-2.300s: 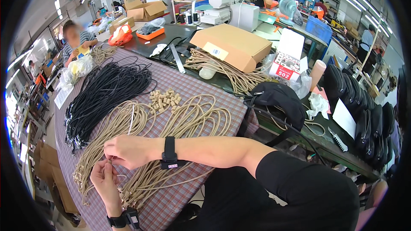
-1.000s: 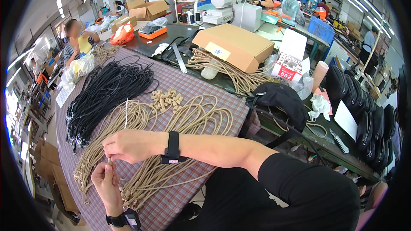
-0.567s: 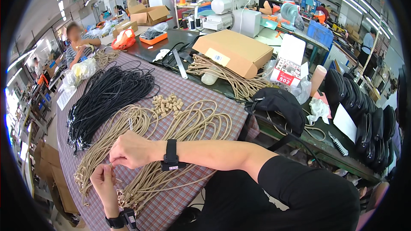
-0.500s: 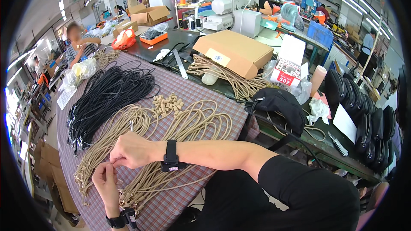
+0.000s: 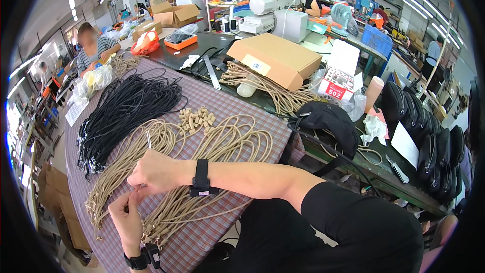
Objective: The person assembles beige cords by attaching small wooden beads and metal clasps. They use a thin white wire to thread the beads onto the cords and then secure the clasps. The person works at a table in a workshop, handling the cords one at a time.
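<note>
My right hand is closed in a fist over the tan cords, with a thin silver rod-like tool sticking up from it. Its lower fingers meet the fingertips of my left hand, which is closed in a pinch just below. Whatever lies between the fingertips is too small to make out. Beneath and around both hands lie two bundles of tan cords with small metal ends, a left bundle and a right bundle. Small tan tube-like pieces are heaped beyond them.
A pile of black cords lies far left on the checked tablecloth. On the dark table to the right are a cardboard box, more tan cords, a black bag, a brush and black pouches. Another person sits across.
My hands stay together, with my right hand shifted slightly up and left. More of the silver tool shows above it. The person across has lowered a raised hand.
</note>
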The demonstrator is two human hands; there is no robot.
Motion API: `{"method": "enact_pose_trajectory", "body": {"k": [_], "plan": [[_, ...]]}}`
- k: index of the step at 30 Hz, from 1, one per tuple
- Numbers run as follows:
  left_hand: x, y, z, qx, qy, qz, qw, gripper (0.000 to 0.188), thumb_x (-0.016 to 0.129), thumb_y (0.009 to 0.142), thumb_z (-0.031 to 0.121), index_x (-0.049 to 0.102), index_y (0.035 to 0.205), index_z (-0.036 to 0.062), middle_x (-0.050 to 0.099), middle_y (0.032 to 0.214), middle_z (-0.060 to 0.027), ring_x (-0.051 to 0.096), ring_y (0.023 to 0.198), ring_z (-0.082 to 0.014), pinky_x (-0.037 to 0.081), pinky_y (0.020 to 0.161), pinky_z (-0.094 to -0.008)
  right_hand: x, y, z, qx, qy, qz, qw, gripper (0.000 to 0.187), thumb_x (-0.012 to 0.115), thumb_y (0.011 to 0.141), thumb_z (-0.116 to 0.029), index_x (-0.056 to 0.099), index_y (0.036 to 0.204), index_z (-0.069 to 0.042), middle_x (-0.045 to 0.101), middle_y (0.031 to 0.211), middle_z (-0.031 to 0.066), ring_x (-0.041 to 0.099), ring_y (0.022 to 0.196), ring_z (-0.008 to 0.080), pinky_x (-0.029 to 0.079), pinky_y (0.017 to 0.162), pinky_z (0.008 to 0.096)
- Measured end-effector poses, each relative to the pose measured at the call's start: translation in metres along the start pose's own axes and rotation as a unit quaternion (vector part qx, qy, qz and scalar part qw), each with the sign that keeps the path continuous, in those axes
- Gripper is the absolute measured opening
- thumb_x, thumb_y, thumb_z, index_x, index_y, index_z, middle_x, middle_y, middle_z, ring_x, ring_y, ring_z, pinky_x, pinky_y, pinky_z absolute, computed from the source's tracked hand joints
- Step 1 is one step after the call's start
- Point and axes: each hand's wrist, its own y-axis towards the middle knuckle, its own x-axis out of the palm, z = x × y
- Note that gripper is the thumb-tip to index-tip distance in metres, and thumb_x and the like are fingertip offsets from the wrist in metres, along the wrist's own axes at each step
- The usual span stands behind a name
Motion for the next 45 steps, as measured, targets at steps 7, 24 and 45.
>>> {"method": "enact_pose_trajectory", "body": {"k": [7, 24, 45], "plan": [[-0.009, 0.005, 0.005, 0.059, 0.098, -0.035, 0.993, 0.024, 0.064, 0.106, 0.009, 0.067, 0.088, -0.0067, 0.056, 0.063, -0.0040, 0.049, 0.057, -0.0102, 0.039, 0.055, -0.0311, -0.012, 0.001, 0.002, 0.003, 0.061, -0.055, 0.997, 0.046, 0.083, 0.084, -0.046, 0.058, 0.073, -0.009, 0.063, 0.062, 0.0075, 0.065, 0.062, 0.0344, 0.046, 0.055, 0.0460], [-0.004, 0.006, -0.020, -0.084, -0.137, -0.030, 0.987, 0.030, 0.058, 0.112, 0.018, 0.063, 0.086, 0.0035, 0.044, 0.064, 0.0079, 0.035, 0.052, -0.0011, 0.024, 0.047, -0.0221, -0.012, 0.000, 0.021, -0.031, 0.071, -0.011, 0.997, 0.019, 0.075, 0.094, -0.026, 0.069, 0.088, -0.009, 0.071, 0.082, 0.0061, 0.070, 0.083, 0.0310, 0.051, 0.070, 0.0460], [0.014, 0.002, -0.016, -0.091, -0.196, 0.010, 0.976, 0.029, 0.057, 0.113, 0.020, 0.066, 0.092, 0.0024, 0.054, 0.068, 0.0046, 0.044, 0.059, -0.0039, 0.035, 0.053, -0.0257, 0.004, 0.006, 0.004, 0.040, 0.168, 0.020, 0.985, 0.020, 0.086, 0.087, -0.014, 0.074, 0.098, -0.003, 0.074, 0.093, 0.0096, 0.073, 0.080, 0.0304, 0.058, 0.071, 0.0371]]}}
